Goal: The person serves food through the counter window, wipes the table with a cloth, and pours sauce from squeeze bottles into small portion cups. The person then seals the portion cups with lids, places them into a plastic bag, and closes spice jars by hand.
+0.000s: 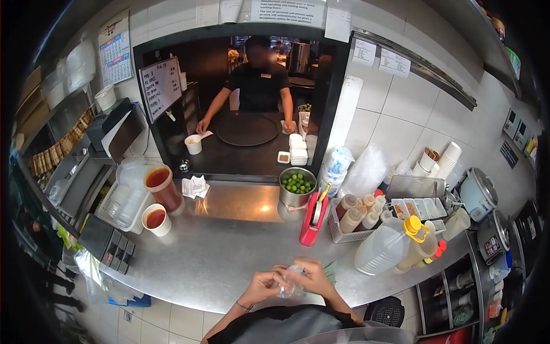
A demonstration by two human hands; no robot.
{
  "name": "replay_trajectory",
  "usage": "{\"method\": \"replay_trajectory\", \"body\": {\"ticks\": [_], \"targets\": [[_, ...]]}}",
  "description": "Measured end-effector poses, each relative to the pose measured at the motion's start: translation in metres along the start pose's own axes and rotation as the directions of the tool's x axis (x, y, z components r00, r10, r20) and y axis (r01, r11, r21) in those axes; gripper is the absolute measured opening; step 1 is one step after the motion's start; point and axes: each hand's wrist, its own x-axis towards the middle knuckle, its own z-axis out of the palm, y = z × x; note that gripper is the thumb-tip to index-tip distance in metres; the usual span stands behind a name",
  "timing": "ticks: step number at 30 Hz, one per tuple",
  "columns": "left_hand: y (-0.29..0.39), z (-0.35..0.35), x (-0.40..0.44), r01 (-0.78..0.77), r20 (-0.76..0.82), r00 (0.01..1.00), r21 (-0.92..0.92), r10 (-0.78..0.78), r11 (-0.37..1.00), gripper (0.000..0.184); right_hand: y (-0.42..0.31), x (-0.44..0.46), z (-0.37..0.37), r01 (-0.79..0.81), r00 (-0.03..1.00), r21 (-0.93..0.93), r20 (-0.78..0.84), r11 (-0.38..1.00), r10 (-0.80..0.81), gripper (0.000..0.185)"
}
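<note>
Close to my body, over the front edge of the steel counter [229, 241], I hold a small crumpled piece of clear plastic [293, 282]. It looks like a thin bag, though its exact shape is hard to make out. My left hand [266, 286] pinches it from the left, and my right hand [314, 279] grips it from the right with fingers bent. A greenish sheet [330, 271] shows just beside my right hand. Beyond my hands stands a red tape dispenser [313, 223]. Behind that is a metal pot of green limes [297, 183].
At right are a basket of squeeze bottles [350, 221] and a large clear jug with a yellow cap [381, 252]. Two containers of red sauce [156, 219] stand at left. Across the pass window, a person [258, 86] stands behind a round black tray [247, 129].
</note>
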Motion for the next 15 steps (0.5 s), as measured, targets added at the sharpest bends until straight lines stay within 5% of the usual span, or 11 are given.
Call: {"method": "replay_trajectory", "body": {"ticks": [2, 4, 5, 6, 7, 8, 9, 10, 13, 14, 15], "targets": [[-0.002, 0.000, 0.000, 0.068, -0.017, 0.998, -0.015, -0.068, 0.998, 0.013, 0.001, -0.007, 0.007, -0.143, 0.988, 0.088, -0.039, 0.986, 0.147, 0.019], [0.004, -0.004, 0.002, 0.129, -0.030, 0.991, -0.023, -0.130, 0.991, 0.014, 0.012, -0.010, 0.015, -0.208, 0.943, 0.465, -0.140, 0.861, 0.303, 0.025], [0.010, -0.005, 0.005, 0.046, -0.084, 0.996, 0.324, -0.019, 0.945, 0.015, 0.019, -0.012, 0.014, -0.207, 0.944, 0.465, -0.136, 0.861, 0.301, 0.025], [0.016, -0.004, 0.007, -0.018, -0.097, 0.990, 0.633, 0.102, 0.774, 0.017, 0.028, -0.016, 0.012, -0.263, 0.917, 0.633, -0.070, 0.728, 0.392, 0.027], [0.023, 0.000, 0.009, -0.015, -0.101, 0.990, 0.631, 0.102, 0.775, 0.017, 0.034, -0.019, 0.011, -0.309, 0.883, 0.770, 0.014, 0.558, 0.470, 0.028], [0.032, 0.006, 0.012, 0.002, -0.152, 0.973, 0.758, 0.174, 0.652, 0.017, 0.036, -0.019, 0.012, -0.313, 0.882, 0.768, 0.017, 0.558, 0.471, 0.028], [0.035, 0.009, 0.013, 0.033, -0.187, 0.949, 0.860, 0.253, 0.510, 0.018, 0.038, -0.019, 0.013, -0.306, 0.873, 0.902, 0.139, 0.303, 0.468, 0.029], [0.032, 0.009, 0.014, 0.033, -0.188, 0.949, 0.858, 0.253, 0.512, 0.018, 0.040, -0.019, 0.015, -0.289, 0.867, 0.957, 0.253, 0.020, 0.429, 0.031], [0.023, 0.004, 0.017, 0.025, -0.145, 0.930, 0.942, 0.338, 0.335, 0.018, 0.043, -0.013, 0.028, -0.229, 0.852, 0.959, 0.280, -0.165, 0.443, 0.029], [0.022, 0.003, 0.018, 0.040, -0.180, 0.903, 0.939, 0.391, 0.341, 0.018, 0.039, -0.010, 0.031, -0.225, 0.854, 0.960, 0.276, -0.164, 0.442, 0.029], [0.022, 0.002, 0.018, 0.054, -0.214, 0.871, 0.936, 0.442, 0.347, 0.017, 0.013, 0.000, 0.029, -0.233, 0.850, 0.969, 0.161, 0.084, 0.501, 0.024]]}}
